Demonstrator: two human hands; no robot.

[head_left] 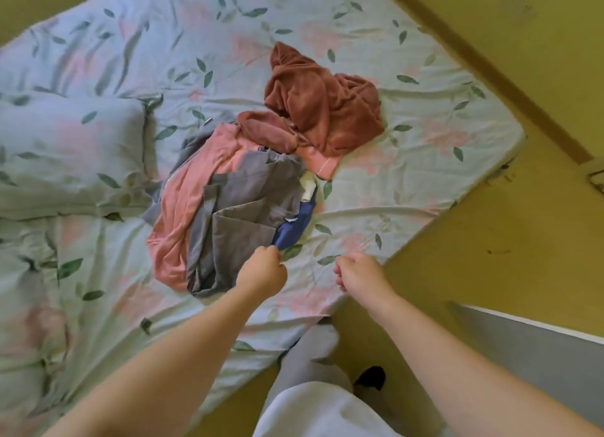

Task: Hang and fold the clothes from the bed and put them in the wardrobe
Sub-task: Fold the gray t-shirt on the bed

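The clothes lie heaped mid-bed (pixel 425 116): a rust-brown fleece (pixel 323 110) is toward the far edge, with a pink garment (pixel 183 214) and a grey garment (pixel 235 214) nearer. A blue garment (pixel 299 221) lies on the pile's right side. The left hand (pixel 263 271) pinches the blue garment's near tip. The right hand (pixel 359 273) is curled in a fist by the bed's near edge, with nothing seen in it. A small white tag (pixel 290 219) sits on the blue cloth (its writing is too small to read). A pillow (pixel 65 155) lies at the left edge.
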